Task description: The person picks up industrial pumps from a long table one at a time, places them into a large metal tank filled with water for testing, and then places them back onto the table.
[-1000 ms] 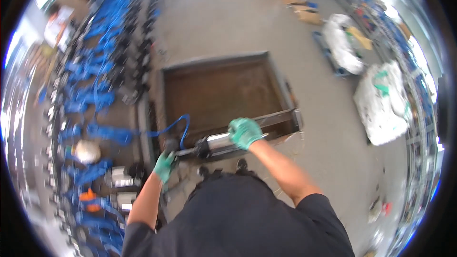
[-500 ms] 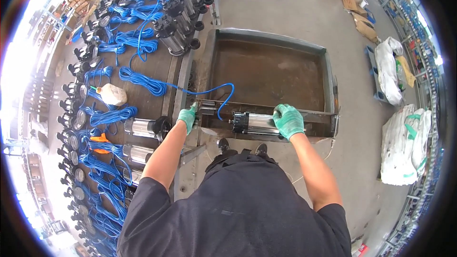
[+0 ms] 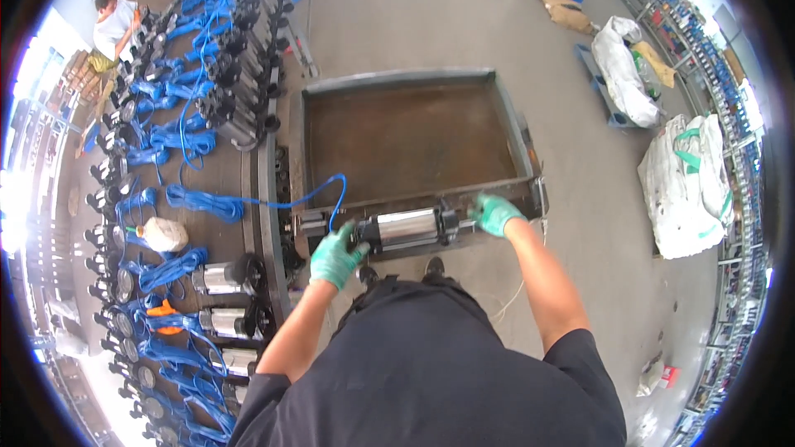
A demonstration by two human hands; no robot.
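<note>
Silver metal cylinder with black ends (image 3: 410, 227) lay on its side between the green-gloved left hand (image 3: 335, 258) and the green-gloved right hand (image 3: 499, 215). Left of the left hand stretched a long, dark workbench (image 3: 228, 242); just beyond both hands sat a wide, shallow, grey-rimmed metal tank (image 3: 397, 77). Well right of the right hand stood a bulky white sack (image 3: 681, 190). Up and left of the left hand lay a bundled blue cable (image 3: 207, 202). The left hand was half open, fingers spread at the cylinder's left end; the right, fingers slightly bent, was near the other end. Whether either gripped anything could not be told.
</note>
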